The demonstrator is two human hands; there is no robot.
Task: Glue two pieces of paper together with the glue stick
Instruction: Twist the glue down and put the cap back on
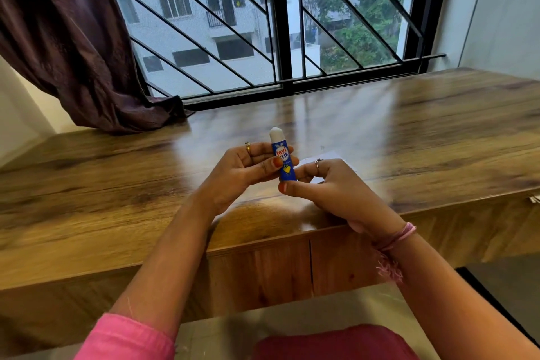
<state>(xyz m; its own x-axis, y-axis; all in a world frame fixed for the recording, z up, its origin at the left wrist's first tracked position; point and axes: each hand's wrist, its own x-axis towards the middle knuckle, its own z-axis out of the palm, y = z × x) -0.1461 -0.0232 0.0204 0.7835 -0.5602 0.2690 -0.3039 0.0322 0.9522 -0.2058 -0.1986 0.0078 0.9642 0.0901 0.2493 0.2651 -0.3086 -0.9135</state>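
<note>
Both forearms reach forward from the bottom of the frame and meet just below frame centre, above the front edge of the desk (117,184). The left hand (245,168) is turned palm inward, fingers curled, with the thumb pressed on the front of the glue stick (283,159) and the fingers wrapped behind it. The right hand (327,184) comes in from the lower right, wrist bent, with the thumb and index finger closed on the bottom end of the tube. Each hand carries a ring; the right wrist carries a pink thread band (394,238) with a frayed tassel.

The glue stick sits at frame centre, held clear above the desk. Its long axis is nearly upright, leaning slightly to the left at the top. The white rounded end points up toward the window (263,23); the blue printed body with a yellow heart mark faces the camera. The body is a smooth plastic cylinder.

White paper (333,158) lies flat on the desk just behind the right hand, mostly hidden by it; the sheet count cannot be told.

The desk surface is glossy wood-grain laminate with reflections. A dark purple curtain (73,52) hangs in folds at the upper left. Black metal bars cross the window diagonally.
</note>
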